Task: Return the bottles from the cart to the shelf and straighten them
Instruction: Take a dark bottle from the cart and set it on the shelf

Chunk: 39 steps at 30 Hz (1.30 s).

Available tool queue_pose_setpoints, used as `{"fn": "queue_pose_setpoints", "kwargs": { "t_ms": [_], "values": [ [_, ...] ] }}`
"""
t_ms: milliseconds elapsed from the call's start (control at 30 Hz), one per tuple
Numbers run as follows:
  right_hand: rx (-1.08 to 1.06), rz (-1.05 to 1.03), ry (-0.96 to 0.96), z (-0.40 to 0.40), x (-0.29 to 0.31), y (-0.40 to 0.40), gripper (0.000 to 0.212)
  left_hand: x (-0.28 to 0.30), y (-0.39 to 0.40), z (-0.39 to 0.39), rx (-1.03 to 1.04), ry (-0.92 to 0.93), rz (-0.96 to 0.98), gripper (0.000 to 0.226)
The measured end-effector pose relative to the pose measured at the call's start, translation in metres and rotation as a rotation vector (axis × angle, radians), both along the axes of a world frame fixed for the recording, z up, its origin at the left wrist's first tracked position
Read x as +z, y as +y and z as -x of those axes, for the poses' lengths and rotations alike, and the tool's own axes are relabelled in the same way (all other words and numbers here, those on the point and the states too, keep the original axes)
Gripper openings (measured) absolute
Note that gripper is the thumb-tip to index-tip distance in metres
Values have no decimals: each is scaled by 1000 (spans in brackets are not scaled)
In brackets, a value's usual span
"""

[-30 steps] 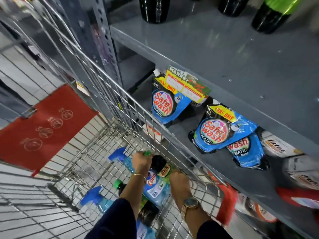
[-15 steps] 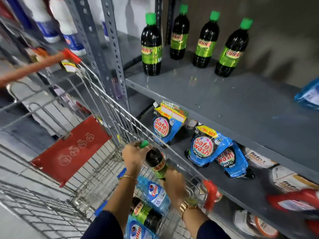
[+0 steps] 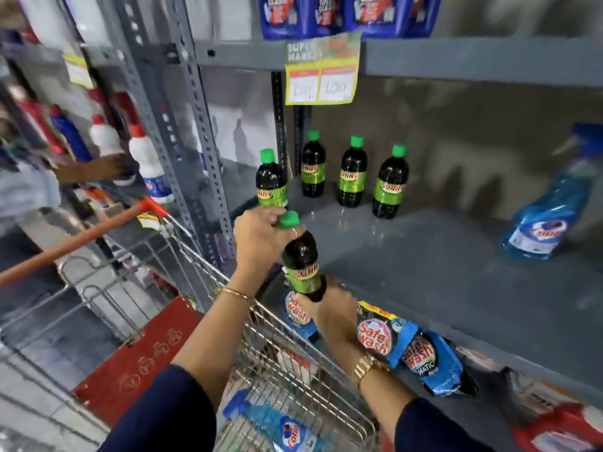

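I hold a dark bottle with a green cap and green label (image 3: 301,259) in both hands, raised to the front edge of the grey shelf (image 3: 440,272). My left hand (image 3: 257,239) grips its neck just under the cap. My right hand (image 3: 329,308) supports its base from below. Several matching dark bottles (image 3: 354,172) stand upright at the back left of the same shelf. Down in the wire cart (image 3: 287,363) lies a blue spray bottle (image 3: 277,425).
A blue spray bottle (image 3: 551,203) leans at the shelf's right. Blue detergent pouches (image 3: 411,350) lie on the lower shelf. A price tag (image 3: 321,75) hangs from the shelf above. Another person's hand (image 3: 98,169) reaches among white bottles at left. The cart's orange handle (image 3: 81,238) crosses left.
Both hands have lifted the dark bottle out of the cart up to shelf height. My view has tilted upward from the cart to the shelf.
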State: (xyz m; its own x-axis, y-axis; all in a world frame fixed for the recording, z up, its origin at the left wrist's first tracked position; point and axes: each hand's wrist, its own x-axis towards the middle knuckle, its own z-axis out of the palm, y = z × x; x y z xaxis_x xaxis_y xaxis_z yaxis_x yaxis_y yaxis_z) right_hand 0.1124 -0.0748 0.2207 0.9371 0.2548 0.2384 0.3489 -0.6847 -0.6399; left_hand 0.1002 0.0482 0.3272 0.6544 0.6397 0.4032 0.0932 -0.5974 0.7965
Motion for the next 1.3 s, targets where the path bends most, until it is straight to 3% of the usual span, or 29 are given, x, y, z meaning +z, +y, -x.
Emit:
{"fn": "queue_pose_setpoints", "kwargs": {
  "t_ms": [200,567,800,967,1133,1233,1300],
  "values": [
    [-58,-107,14,-65,25,12,50,30,3,-63,-85,-55,-39,38],
    [-154,-197,99,-128,11,39,57,18,14,-156,-190,60,-127,46],
    [-125,-198,202,-141,10,41,56,15,15,-164,-180,60,-193,52],
    [-108,-257,238,-127,3,32,62,9,16,-160,-211,47,-111,57],
    [-123,-454,64,-81,-17,17,32,-21,29,-124,-172,-55,44,57],
    [33,-374,-193,-46,-43,14,19,-56,37,-83,-79,-103,52,44],
    [166,-258,-257,-24,-59,12,11,-85,39,-55,-4,-99,55,38]
  ]
}}
